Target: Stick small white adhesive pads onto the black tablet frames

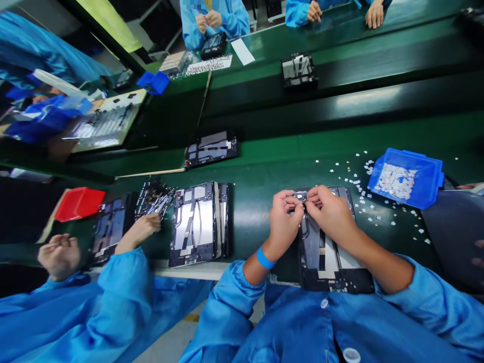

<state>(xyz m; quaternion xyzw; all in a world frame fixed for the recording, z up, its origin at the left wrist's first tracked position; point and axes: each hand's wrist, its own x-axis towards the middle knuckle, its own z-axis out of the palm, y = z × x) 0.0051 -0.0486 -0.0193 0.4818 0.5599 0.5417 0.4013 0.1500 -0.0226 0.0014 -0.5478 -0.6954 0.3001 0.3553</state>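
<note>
An opened tablet (328, 252), its inner parts showing, lies in front of me at the edge of the green bench. My left hand (285, 217), with a blue band at the wrist, is closed in a pinch above the tablet's far left corner. My right hand (328, 212) pinches right beside it, the fingertips of both nearly meeting. A tiny dark piece shows between them, too small to name. A black cable loop (305, 227) runs over the tablet just below the fingers. Both hands cover part of the tablet's far end.
A blue bin (427, 176) holds small white pieces, with more scattered around it. Left of me stand stacked opened tablets (192, 222). A co-worker's hand (145, 229) reaches to a pile of small dark parts (153, 199) near a red bin (79, 203). Another tablet (212, 147) lies beyond.
</note>
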